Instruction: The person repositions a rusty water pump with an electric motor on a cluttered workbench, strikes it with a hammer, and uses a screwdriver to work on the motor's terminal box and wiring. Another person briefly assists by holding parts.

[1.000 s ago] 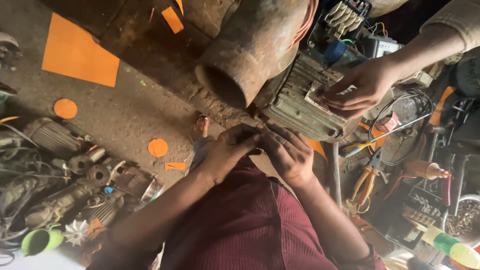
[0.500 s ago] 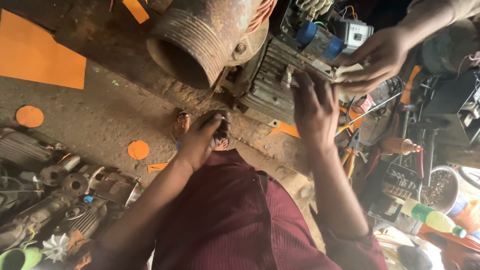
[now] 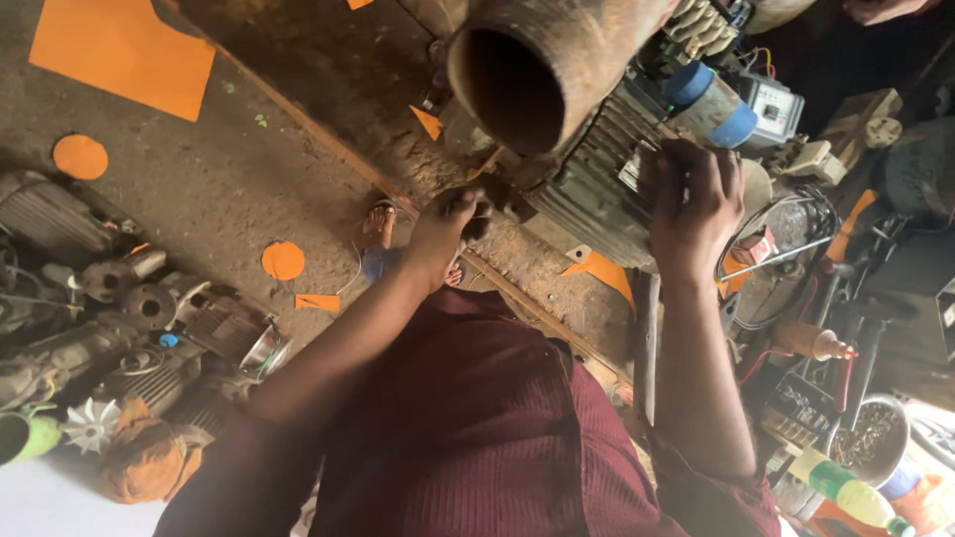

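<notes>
Moved since half a second ago: both hands have parted further; the right hand [image 3: 696, 204] has climbed onto the side of the finned motor housing [image 3: 597, 194], while the left hand [image 3: 448, 224] stayed low at the housing's lower edge.
Other person's hand: gone from the motor top; only a bit of it shows at the upper right corner [image 3: 880, 8].
Right hand fingers: curled and spread over the housing's fins, pressing or gripping the casing; whether anything small is pinched beneath them cannot be told.
Left hand fingers: closed in a loose fist against a dark part under the housing; what they hold is hidden.
Motor housing: lies on the dirt floor [image 3: 229, 189], just beside the big rusty pipe [image 3: 537, 70] and below the blue capacitor [image 3: 711, 104].
Reading: judging by the grips, the person now steadies the casing alone with the right hand while the left works at its underside.
Nearby: orange paper scraps [image 3: 124, 45], a heap of old motor parts [image 3: 129, 328], a sandalled foot [image 3: 378, 227].
</notes>
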Tool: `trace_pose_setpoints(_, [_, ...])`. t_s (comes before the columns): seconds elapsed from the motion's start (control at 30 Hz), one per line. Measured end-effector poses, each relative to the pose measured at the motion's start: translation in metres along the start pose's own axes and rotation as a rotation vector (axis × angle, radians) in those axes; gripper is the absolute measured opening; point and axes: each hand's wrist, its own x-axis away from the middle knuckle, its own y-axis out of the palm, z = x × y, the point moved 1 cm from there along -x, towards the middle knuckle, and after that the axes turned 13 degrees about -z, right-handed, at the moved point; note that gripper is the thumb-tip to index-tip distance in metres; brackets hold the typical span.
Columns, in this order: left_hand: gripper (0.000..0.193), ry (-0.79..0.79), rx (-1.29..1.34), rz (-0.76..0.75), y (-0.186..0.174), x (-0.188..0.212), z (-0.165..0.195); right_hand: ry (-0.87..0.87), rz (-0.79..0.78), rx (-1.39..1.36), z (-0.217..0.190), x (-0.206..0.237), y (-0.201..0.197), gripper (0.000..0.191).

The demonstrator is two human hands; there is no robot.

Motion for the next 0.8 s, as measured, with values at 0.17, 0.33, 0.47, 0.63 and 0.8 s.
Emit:
trace_pose_setpoints(0.17, [0.026,-0.115,-0.391,0.172,0.014,0.006,0.017,-0.041,0.052,0.042,0.003,0.000,0.011,0.010])
trace_pose_setpoints(0.33, [0.020,0.379,-0.831,-0.008,0.062,0.042,0.048,-0.006,0.043,0.030,0.001,0.000,0.009,0.011])
trace_pose_setpoints(0.47, [0.024,0.890,-1.243,0.029,0.096,0.045,0.077,0.038,0.058,0.009,0.002,0.001,0.009,0.012])
trace_pose_setpoints(0.63, [0.024,0.844,-1.322,0.180,0.116,0.026,0.095,0.028,0.092,0.015,0.004,0.001,0.009,0.011])
trace_pose_setpoints(0.8, [0.019,0.826,-1.259,0.173,0.122,0.019,0.095,0.031,0.099,0.004,0.001,0.000,0.005,0.011])
